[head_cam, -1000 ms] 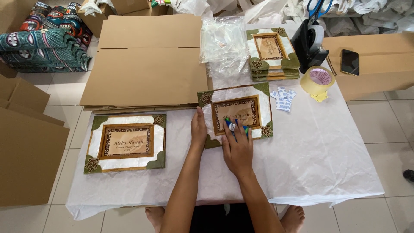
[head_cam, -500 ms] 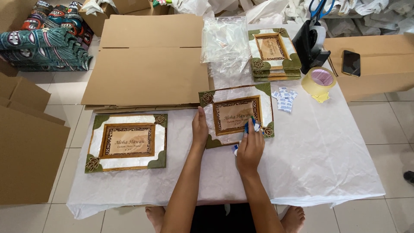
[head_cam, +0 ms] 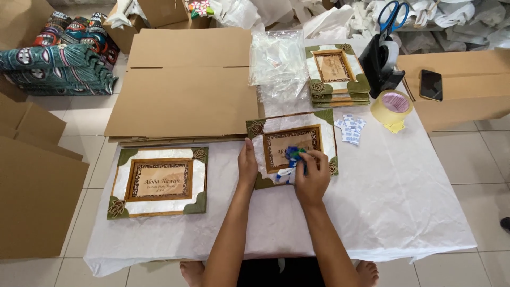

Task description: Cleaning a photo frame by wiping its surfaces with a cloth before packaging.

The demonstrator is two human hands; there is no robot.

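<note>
A person's left hand (head_cam: pixel 247 166) lies flat, fingers open, pinning the left edge of a picture frame (head_cam: pixel 292 147) on the white table cover (head_cam: pixel 404 196). The right hand (head_cam: pixel 312 178) is curled around a small blue-and-white packet (head_cam: pixel 291 162), pressed on the frame's lower middle. It looks like placing work; a steady press comes next. Spare packets (head_cam: pixel 349 127) and a tape roll (head_cam: pixel 392 106) sit beyond the right hand, well apart; a second frame (head_cam: pixel 159 182) lies left. Nothing blocks either hand.

White-covered table (head_cam: pixel 404 202) bears two frames (head_cam: pixel 159 182), cardboard sheets (head_cam: pixel 186 85), tape roll (head_cam: pixel 392 105).

both hands (head_cam: pixel 247 166) press on a picture frame (head_cam: pixel 293 147).
</note>
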